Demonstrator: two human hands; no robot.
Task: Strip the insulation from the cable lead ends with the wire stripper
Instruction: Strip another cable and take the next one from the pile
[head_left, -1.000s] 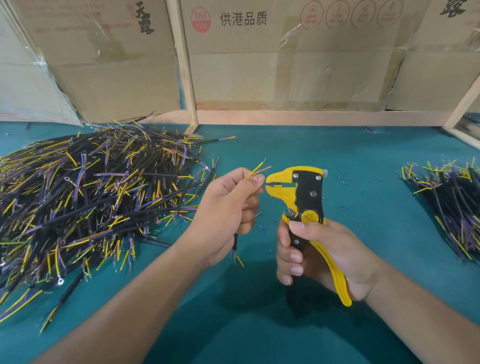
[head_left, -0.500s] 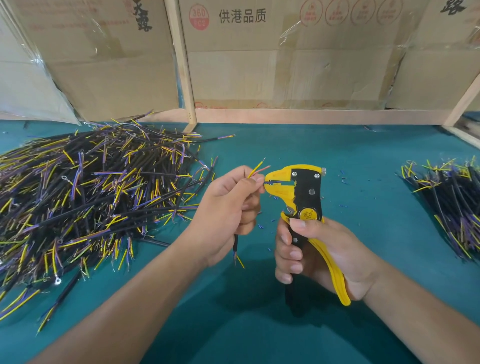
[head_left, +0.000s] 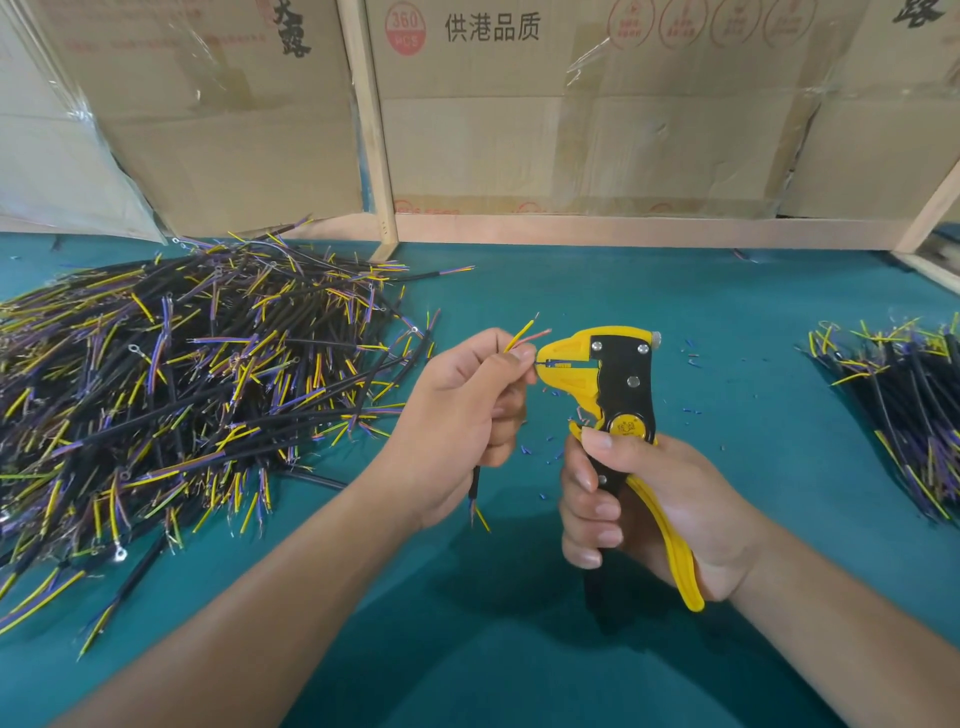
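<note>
Left hand (head_left: 457, 415): grips cable (head_left: 519, 340), leads fanned at the stripper's open jaws, one lead between them
Right hand (head_left: 649, 514): grips stripper (head_left: 618, 384) by its handles, upright over teal table (head_left: 727, 312)
Cable piles: large left (head_left: 182, 389), small right (head_left: 904, 405)

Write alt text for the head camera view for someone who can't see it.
A person's left hand pinches a black cable, feeding one lead into the mouth of a yellow and black wire stripper gripped by the right hand above a teal table. A large cable pile lies left, a smaller pile right, before cardboard boxes.
</note>
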